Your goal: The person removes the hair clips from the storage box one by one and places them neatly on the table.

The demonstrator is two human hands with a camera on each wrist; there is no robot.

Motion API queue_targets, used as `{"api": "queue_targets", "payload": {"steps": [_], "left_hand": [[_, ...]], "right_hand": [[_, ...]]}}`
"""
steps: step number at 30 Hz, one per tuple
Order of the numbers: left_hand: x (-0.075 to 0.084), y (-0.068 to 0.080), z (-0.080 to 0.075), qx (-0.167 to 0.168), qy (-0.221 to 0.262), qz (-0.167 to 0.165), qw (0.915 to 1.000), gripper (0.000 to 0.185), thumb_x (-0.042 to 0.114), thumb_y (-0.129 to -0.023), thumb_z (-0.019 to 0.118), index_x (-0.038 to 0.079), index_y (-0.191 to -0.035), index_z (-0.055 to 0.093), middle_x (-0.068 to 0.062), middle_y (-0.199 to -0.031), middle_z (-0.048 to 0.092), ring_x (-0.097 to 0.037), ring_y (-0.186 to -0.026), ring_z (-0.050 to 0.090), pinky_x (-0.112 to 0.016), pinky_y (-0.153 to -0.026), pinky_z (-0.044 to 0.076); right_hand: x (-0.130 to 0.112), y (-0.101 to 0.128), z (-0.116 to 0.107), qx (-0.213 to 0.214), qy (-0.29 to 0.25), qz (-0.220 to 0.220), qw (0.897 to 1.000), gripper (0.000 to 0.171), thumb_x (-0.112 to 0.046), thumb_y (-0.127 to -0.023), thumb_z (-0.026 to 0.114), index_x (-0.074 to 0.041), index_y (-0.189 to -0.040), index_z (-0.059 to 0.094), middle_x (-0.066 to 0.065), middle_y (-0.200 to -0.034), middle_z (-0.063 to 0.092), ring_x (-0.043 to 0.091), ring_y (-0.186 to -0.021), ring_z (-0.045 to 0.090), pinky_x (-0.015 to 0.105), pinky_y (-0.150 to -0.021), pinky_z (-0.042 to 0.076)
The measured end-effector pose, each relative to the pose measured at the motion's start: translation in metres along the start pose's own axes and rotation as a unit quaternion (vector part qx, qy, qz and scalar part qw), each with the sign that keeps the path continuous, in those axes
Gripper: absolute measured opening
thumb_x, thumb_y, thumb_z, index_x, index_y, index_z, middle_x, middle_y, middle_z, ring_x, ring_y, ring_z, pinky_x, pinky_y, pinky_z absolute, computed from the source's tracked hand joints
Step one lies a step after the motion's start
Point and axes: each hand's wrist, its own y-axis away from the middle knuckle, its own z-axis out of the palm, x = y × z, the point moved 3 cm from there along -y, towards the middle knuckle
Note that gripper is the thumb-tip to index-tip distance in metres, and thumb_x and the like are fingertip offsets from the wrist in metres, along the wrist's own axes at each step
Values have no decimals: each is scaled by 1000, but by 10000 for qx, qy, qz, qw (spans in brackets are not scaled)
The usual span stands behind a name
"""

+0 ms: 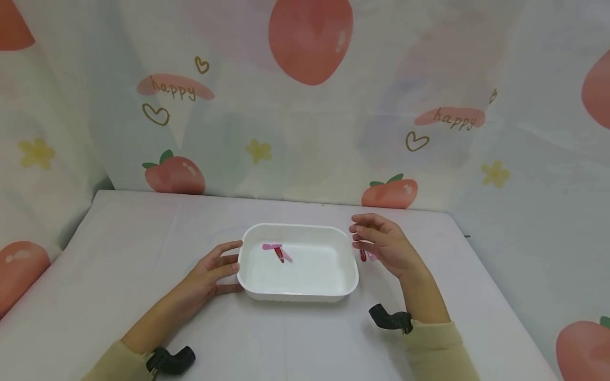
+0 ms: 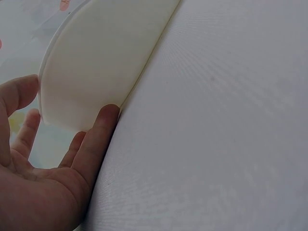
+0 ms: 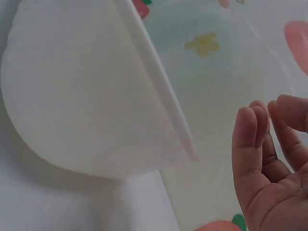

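A white plastic tray (image 1: 312,280) stands on the table in the head view. Inside it, left of the middle, lie small hair clips: a pink one (image 1: 271,246), a red one (image 1: 279,256) and a paler pink one (image 1: 287,256). My left hand (image 1: 209,274) touches the tray's left end with spread fingers; the left wrist view shows fingertips against the tray wall (image 2: 96,62). Just off the tray's right end hovers my right hand (image 1: 381,241), its fingers bent loosely and holding nothing. Partly hidden behind it lie a red clip (image 1: 363,256) and a pink clip (image 1: 373,257).
A white cloth covers the table (image 1: 286,338). Its far edge meets a printed curtain (image 1: 305,132) with fruit, flowers and lettering, which also hangs at both sides. A black wrist mount (image 1: 391,318) sits on the right wrist, another (image 1: 170,361) on the left.
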Motion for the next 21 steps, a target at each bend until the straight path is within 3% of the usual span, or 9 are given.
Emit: {"api": "queue_targets", "payload": {"steps": [7, 15, 21], "left_hand": [[0, -3, -1, -88, 43, 76, 9999, 51, 17, -93, 54, 26, -139, 34, -14, -140, 34, -35, -120, 46, -48, -85, 49], [-1, -3, -3, -53, 37, 110, 9999, 51, 16, -93, 54, 22, -139, 32, -16, -138, 36, -38, -119, 45, -50, -84, 49], [-2, -3, -3, -19, 74, 83, 9999, 51, 16, -93, 54, 23, -139, 33, -15, -138, 36, -37, -117, 47, -49, -84, 49]], "right_hand": [[3, -9, 41, -495, 426, -245, 9976, 39, -8, -87, 62, 7, -121, 50, 16, -105, 59, 24, -90, 61, 40, -81, 53], [1, -25, 89, -661, 906, -308, 9932, 27, -8, -86, 62, -5, -113, 59, 23, -108, 57, 42, -97, 54, 40, -79, 54], [1, -33, 114, -618, 873, 55, 9942, 27, -7, -86, 62, -7, -113, 60, 23, -110, 58, 36, -95, 57, 41, -81, 53]]}}
